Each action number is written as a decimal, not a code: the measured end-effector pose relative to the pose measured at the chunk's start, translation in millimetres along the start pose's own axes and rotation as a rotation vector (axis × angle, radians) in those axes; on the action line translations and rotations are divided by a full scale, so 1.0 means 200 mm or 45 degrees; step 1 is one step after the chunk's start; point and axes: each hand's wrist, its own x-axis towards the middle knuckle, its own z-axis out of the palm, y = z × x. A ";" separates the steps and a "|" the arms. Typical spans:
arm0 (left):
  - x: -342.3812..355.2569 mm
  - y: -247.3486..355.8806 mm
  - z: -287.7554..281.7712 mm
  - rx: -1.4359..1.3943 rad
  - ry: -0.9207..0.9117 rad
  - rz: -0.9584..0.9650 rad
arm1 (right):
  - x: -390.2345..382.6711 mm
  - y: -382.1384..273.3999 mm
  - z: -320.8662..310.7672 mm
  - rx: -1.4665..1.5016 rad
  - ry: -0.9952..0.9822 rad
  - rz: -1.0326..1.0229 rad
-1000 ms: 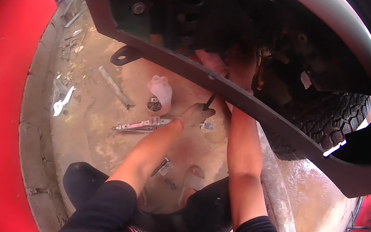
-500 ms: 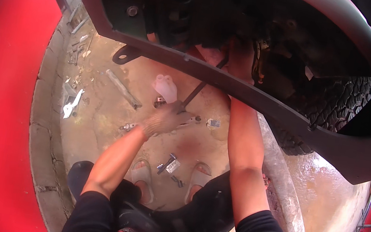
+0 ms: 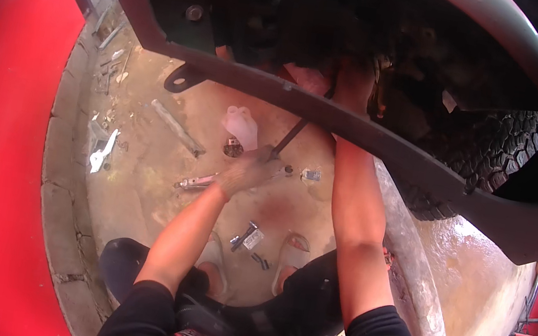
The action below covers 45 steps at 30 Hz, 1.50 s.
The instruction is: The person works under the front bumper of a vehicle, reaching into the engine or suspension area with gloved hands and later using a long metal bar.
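Observation:
My left hand (image 3: 251, 169) is closed around the lower end of a dark metal bar (image 3: 289, 138). The bar slants up and right, passing behind the black steel beam (image 3: 253, 85) of a vehicle's underside. My right hand (image 3: 353, 83) reaches up behind that beam, close to the bar's upper end. Deep shadow hides its fingers, so its grip cannot be made out. On the ground beyond my left hand lies a pinkish translucent plastic bag (image 3: 241, 124), with a small round metal part (image 3: 233, 147) beside it. A long metal tool (image 3: 196, 182) lies partly behind my left wrist.
Between my feet lie a socket tool (image 3: 244, 235) and a small label card (image 3: 253, 239). A rod (image 3: 177, 128) lies on the concrete to the left, before a low block wall (image 3: 58, 206). A treaded tyre (image 3: 504, 151) and a pale thick pole (image 3: 415, 280) are on the right.
My left hand and forearm have shifted slightly right, swinging the bar's lower end with them. My right arm stays almost in place.

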 end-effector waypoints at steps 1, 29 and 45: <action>0.06 -0.20 0.13 0.072 0.107 0.123 | -0.02 -0.08 0.09 0.105 0.007 0.131; 0.08 -0.12 -0.05 -0.435 -0.002 -0.378 | 0.08 0.07 0.02 -0.149 -0.092 0.385; -0.35 0.38 -0.65 0.210 0.269 -0.181 | -0.01 -0.18 0.08 0.394 0.049 0.529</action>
